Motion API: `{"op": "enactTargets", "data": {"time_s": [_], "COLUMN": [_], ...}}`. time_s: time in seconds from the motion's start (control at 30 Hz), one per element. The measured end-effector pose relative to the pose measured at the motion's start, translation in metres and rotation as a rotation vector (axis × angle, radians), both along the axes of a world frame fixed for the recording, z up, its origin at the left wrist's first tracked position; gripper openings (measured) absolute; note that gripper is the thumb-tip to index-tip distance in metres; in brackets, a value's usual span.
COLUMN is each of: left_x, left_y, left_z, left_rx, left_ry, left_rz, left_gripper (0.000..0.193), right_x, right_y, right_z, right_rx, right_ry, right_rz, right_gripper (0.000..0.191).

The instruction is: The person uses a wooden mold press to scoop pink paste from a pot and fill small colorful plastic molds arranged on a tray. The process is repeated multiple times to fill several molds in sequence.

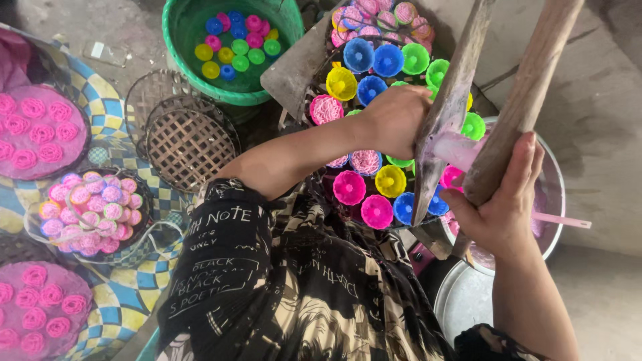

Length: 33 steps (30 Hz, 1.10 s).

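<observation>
My left hand (394, 119) reaches across a round tray (319, 80) of flower-shaped plastic moulds (378, 61) in blue, yellow, green and pink, and is closed on the edge of a grey wooden plank (455, 80) that slants over the tray. A pale pink plastic bag (456, 150) sticks out just below that hand. My right hand (503, 204) grips a thick wooden pole (528, 93) leaning beside the plank. Some moulds hold pink ridged dough (326, 109); others look empty.
A green tub (194, 73) with floating moulds stands at the top. Woven bamboo trays (187, 137) lie left of it. Pink rosette cakes (40, 130) sit on round mats at the left. A metal bowl (556, 194) with a pink stick (565, 220) is at the right.
</observation>
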State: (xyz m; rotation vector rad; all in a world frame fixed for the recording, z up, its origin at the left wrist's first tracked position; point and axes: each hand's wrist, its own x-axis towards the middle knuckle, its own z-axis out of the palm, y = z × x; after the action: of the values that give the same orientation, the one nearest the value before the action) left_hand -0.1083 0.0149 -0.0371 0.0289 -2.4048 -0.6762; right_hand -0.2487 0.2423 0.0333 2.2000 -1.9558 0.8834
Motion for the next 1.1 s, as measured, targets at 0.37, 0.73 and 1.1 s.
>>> {"op": "enactTargets", "data": {"time_s": [0.37, 0.73, 1.1], "left_x": [0.049, -0.009, 0.02], "left_y": [-0.087, -0.146, -0.14], "left_z": [0.069, 0.008, -0.05], "left_rx": [1.106, 1.623, 1.677], "left_ry": [0.313, 0.769, 0.957], "left_rz": [-1.247, -1.035, -0.976], "left_gripper": [0.097, 0.06, 0.05], "right_x": [-0.024, -0.066, -0.052], "right_y": [0.001, -0.052, -0.062], "right_z": [-0.037, -0.013, -0.032], "right_rx": [0.923, 1.039, 1.032], "right_ry": [-1.474, -1.265, -1.273], "right_rz": [0.425, 0.302, 0.096], "right_gripper": [0.147, 0.126, 0.101]}}
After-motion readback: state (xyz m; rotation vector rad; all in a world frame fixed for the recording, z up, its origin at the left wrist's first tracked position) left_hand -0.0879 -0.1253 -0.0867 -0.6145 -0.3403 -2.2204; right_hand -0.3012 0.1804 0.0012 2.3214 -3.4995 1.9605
